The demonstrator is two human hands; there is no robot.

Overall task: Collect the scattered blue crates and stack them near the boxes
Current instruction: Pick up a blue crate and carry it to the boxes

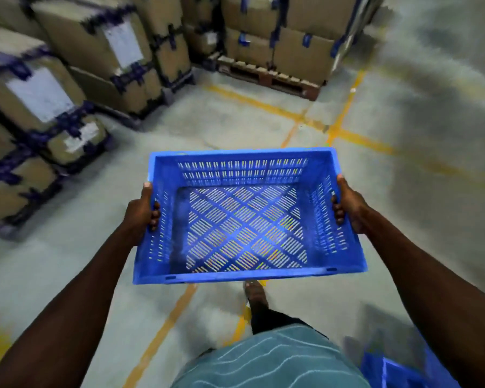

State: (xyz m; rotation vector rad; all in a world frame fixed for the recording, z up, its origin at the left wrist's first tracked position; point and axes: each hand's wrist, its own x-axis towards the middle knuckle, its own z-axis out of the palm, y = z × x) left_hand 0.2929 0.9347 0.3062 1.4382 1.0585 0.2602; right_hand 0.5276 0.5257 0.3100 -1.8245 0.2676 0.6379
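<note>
I carry an empty blue slotted crate (244, 219) in front of me, above the grey floor. My left hand (142, 211) grips its left wall, thumb along the rim and fingers curled inside. My right hand (350, 205) grips the right wall the same way. A second blue crate (398, 371) shows partly at the bottom right, behind my right forearm. Stacks of taped cardboard boxes (67, 65) stand on the left and ahead.
More cardboard boxes sit on a wooden pallet (266, 77) straight ahead. Yellow lines (339, 121) cross the concrete floor between me and the boxes. My foot (254, 292) is visible under the crate.
</note>
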